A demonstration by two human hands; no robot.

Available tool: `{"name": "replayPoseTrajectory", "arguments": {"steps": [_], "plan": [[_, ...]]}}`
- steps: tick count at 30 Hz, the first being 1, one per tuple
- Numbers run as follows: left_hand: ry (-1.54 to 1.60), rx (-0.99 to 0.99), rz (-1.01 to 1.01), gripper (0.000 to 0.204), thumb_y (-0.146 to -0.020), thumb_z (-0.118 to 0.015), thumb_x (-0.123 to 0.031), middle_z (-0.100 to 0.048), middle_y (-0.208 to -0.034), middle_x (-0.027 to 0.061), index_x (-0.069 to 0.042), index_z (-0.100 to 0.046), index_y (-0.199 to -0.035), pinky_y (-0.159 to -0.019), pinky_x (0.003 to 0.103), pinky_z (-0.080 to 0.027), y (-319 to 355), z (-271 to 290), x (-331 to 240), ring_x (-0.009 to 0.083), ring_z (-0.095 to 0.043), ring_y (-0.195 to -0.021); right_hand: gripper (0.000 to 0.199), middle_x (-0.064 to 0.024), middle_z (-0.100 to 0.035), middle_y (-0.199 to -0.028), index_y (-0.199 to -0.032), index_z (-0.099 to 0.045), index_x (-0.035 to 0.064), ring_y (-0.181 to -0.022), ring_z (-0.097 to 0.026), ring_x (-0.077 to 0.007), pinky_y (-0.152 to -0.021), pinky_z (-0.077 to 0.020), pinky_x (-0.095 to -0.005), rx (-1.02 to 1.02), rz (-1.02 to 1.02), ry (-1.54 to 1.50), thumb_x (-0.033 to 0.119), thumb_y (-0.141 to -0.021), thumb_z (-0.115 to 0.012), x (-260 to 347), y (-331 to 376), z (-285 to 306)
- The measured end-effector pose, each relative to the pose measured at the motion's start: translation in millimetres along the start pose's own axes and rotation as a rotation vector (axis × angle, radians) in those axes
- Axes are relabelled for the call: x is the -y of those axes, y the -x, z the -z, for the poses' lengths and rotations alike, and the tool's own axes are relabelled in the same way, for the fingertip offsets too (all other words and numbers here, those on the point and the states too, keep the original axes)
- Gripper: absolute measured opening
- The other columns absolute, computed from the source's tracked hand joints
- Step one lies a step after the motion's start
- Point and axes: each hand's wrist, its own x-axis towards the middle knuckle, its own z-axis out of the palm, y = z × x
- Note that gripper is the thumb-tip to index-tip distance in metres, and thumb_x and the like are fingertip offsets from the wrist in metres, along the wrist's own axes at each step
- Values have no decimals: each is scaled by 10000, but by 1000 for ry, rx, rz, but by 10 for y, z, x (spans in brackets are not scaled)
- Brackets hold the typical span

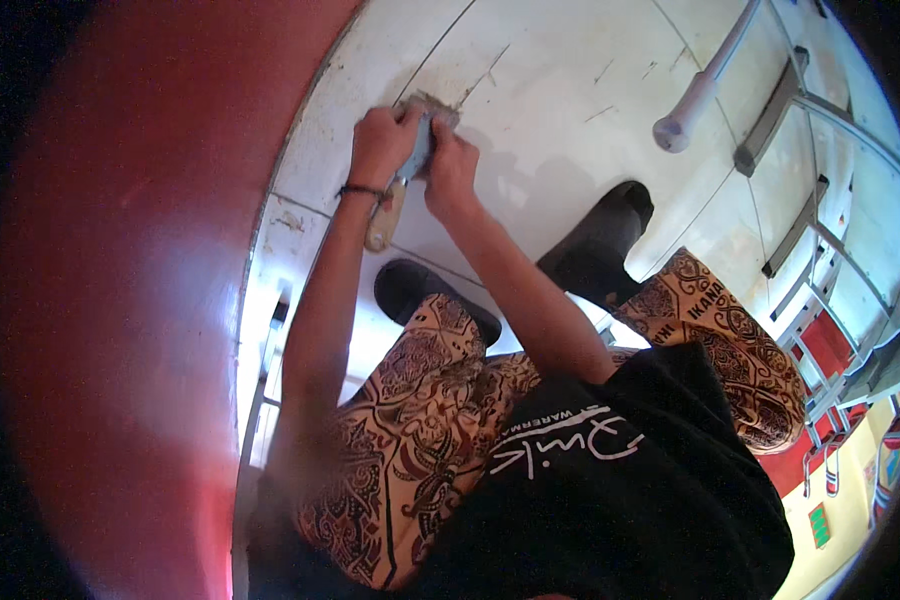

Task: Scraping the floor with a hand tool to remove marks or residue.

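Observation:
Both my hands are closed on a scraper with a wide metal blade (423, 150) and a wooden handle (383, 222). My left hand (383, 143), with a dark band at its wrist, grips the blade's left side. On the other side of the blade is my right hand (452, 168), its fingers pressed against the metal. The handle points back toward me, below my left hand. At the blade's far edge lies a brownish dirt patch (436, 103) on the white tiled floor (560, 130). The fingertips partly hide the blade's edge.
A red wall (140, 280) rises close on my left. At the far right, metal-framed furniture (820, 210) stands on dark feet, near a pale pole with a rounded end (675, 128). My dark shoes (600, 240) rest on the floor just behind my hands.

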Motion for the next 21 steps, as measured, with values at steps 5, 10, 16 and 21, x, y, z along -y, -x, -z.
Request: {"name": "replayPoseTrajectory", "arguments": {"steps": [5, 10, 16, 21], "plan": [[67, 39, 82, 487, -879, -513, -446, -615, -772, 265, 14, -661, -812, -689, 457, -479, 522, -117, 97, 426, -613, -786, 336, -88, -558, -667, -803, -578, -47, -537, -554, -192, -397, -462, -349, 16, -159, 40, 270, -907, -541, -115, 325, 293], [24, 49, 25, 529, -870, -527, -478, -622, -768, 262, 34, -657, -828, -684, 450, -479, 110, -88, 77, 438, -611, -763, 315, -98, -568, -694, -831, -579, -43, -545, -556, -196, -411, -464, -351, 118, -56, -3, 260, -906, -538, -11, 76, 225], [22, -25, -13, 467, -856, -521, -433, -623, -801, 256, 8, -671, -825, -739, 456, -495, 142, -55, -99, 433, -612, -828, 280, -64, -594, -768, -896, -609, -31, -673, -551, -158, -554, -456, -317, -2, -134, 25, 247, -892, -576, 146, 112, 115], [87, 63, 110, 514, -871, -485, -470, -608, -785, 265, 9, -664, -823, -732, 481, -483, 207, -224, 33, 461, -593, -806, 354, -97, -617, -788, -930, -623, -88, -662, -544, -169, -556, -459, -344, -63, -37, 226, 258, -901, -548, 41, 129, 311]]}}
